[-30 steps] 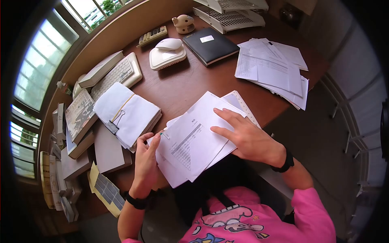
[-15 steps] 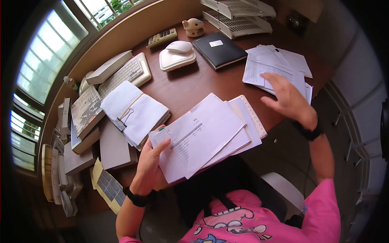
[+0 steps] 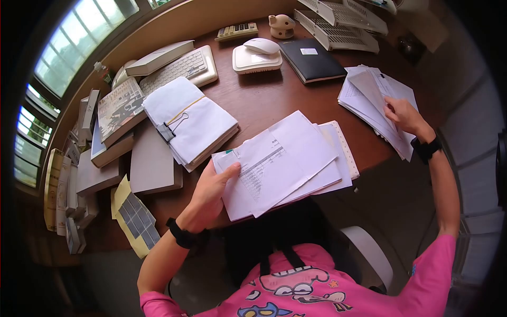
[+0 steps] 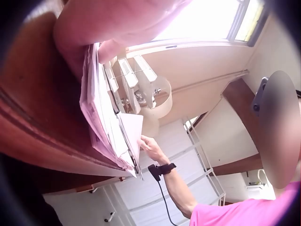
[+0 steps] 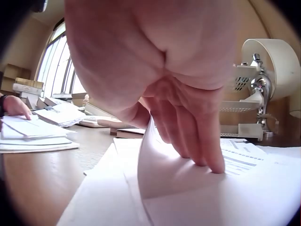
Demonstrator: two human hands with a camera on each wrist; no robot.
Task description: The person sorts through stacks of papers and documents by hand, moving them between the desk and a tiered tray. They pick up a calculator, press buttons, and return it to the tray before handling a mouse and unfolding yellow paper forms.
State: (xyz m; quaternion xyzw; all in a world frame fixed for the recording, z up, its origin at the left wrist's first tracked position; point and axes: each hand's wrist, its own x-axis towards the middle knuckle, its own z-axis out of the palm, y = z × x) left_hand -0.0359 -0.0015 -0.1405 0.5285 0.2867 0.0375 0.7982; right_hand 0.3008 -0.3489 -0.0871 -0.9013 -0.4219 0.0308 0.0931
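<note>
My left hand grips the left end of a stack of papers, thumb on top of a printed sheet with a table. A small paper clip and a green tab show near that thumb. In the left wrist view the fingers wrap the edge of the stack just above the desk. Over at the right, my right hand pinches the edge of a sheet on a loose paper pile. That sheet bends upward between thumb and fingers in the right wrist view, where the fingertips meet the paper.
A bundle of papers with a rubber band and binder clip lies left of the stack, beside books and a keyboard. Farther back are a white box with a mouse, a black notebook and letter trays.
My right hand has left the held stack, reached over to the right pile and now lifts a sheet's edge there. The left hand keeps its hold on the stack.
</note>
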